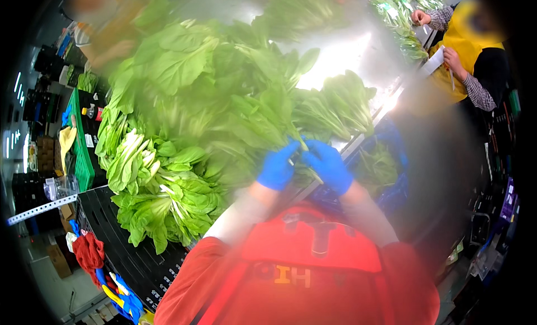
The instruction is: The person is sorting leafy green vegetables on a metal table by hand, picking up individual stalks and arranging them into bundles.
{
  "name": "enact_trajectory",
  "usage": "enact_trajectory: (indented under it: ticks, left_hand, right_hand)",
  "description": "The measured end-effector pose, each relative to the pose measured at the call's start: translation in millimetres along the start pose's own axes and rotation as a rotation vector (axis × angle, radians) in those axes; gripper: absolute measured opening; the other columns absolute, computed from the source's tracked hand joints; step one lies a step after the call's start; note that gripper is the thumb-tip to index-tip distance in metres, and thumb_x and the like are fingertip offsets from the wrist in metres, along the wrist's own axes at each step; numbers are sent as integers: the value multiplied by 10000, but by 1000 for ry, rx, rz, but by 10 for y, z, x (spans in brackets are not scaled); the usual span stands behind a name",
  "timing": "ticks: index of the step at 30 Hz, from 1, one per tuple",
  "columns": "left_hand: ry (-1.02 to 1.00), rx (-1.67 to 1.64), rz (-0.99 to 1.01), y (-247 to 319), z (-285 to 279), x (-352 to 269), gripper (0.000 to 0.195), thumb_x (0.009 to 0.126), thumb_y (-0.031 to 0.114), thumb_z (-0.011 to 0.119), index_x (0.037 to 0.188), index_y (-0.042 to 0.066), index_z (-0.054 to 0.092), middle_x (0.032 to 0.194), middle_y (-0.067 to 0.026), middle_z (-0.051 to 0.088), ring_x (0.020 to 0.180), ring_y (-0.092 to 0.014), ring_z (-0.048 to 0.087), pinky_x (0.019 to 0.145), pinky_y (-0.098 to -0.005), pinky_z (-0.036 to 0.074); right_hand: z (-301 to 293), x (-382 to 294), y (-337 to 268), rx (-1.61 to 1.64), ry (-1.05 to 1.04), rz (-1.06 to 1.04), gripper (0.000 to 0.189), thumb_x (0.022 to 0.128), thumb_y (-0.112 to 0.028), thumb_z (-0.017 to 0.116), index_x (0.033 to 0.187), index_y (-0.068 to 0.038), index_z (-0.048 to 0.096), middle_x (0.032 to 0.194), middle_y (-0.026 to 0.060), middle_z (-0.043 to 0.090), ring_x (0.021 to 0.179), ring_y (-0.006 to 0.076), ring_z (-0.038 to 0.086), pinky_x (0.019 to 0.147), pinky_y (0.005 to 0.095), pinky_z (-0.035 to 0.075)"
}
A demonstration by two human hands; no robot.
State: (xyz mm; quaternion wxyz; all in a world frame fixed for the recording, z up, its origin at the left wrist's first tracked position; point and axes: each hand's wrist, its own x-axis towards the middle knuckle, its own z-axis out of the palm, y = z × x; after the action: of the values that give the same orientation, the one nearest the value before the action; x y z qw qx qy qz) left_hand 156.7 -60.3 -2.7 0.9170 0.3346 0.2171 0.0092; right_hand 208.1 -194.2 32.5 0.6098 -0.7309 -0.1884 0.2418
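My left hand (276, 167) and my right hand (329, 162), both in blue gloves, meet at the near edge of a metal table. Between their fingertips they grip the stem of a leafy green (268, 119), whose broad leaves point away to the upper left. A small pale tip shows by my left fingers, too blurred to name. Below my hands a pale stalk (314, 176) slants toward the table edge. A large heap of leafy greens (180, 65) fills the left and middle. Just beyond my right hand lies a separate bunch (335, 103).
A blue plastic bag (400, 157) with leaves hangs right of the table's edge (356, 142). Bunches with white stalks (172, 203) lie on a black crate (147, 258). A green crate (82, 136) stands left. Co-workers are at upper left and upper right, one holding paper (433, 61).
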Motion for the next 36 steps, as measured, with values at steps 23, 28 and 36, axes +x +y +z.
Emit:
enact_trajectory:
  ticks: [23,28,36]
  left_hand:
    - [-115,-179,-310,89,127,-136,194,792,21,525,976,80,519,938,-62,576,894,-211,559,807,-367,463]
    - [-173,13,-83,76,-98,-103,165,792,47,540,950,91,526,889,-56,590,830,-191,563,775,-348,453]
    - [-58,28,-17,1,-151,18,81,797,77,543,878,79,534,793,-46,572,759,-163,544,749,-305,435]
  right_hand:
    - [-1298,241,746,-1283,345,-120,277,695,-153,602,965,-91,598,765,102,540,742,271,525,648,384,433]
    - [-1427,209,422,-238,347,296,232,727,-169,634,909,-28,609,736,47,595,613,111,541,566,227,428]
    - [-966,91,314,407,502,224,168,744,-110,633,862,-38,536,749,41,580,664,107,544,591,214,422]
